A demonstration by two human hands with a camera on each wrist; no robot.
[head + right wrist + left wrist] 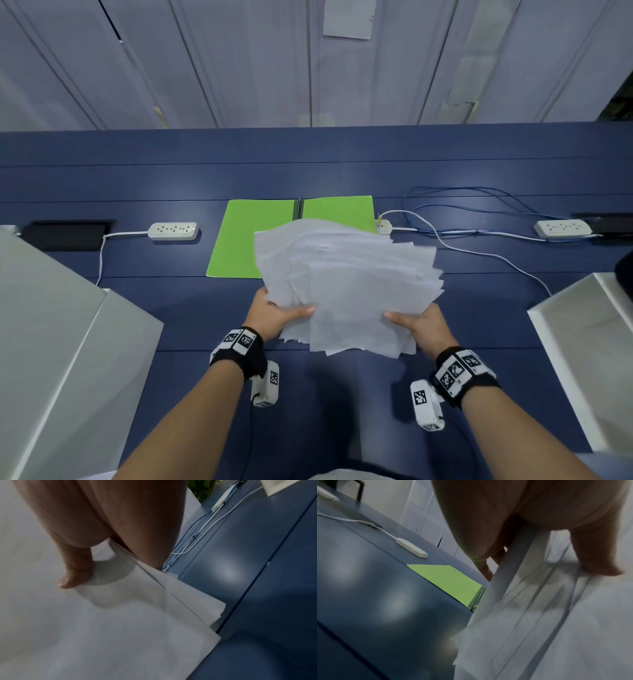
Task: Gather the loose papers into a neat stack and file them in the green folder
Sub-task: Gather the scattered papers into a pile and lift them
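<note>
A: Item one, hands?
B: Left hand is gripping the near left edge of the papers, thumb lying on top, fingers going underneath. Right hand is gripping the near right edge the same way, thumb on top.

A: Wrist views agreeing?
B: Left wrist view is showing the left hand with its thumb pressing on the papers. Right wrist view is showing the right hand with its thumb pressing on the top sheet of the papers.

A: Item two, papers?
B: Sitting as an uneven fan, edges not lining up, held between both hands over the table. Far end is overlapping the folder's right half.

A: Item three, folder?
B: Folder, green, is lying open and flat beyond the hands, mid-table.

A: Remainder?
B: Power strip lying left of the folder; second strip lying far right; cables trailing between it and the folder.
</note>
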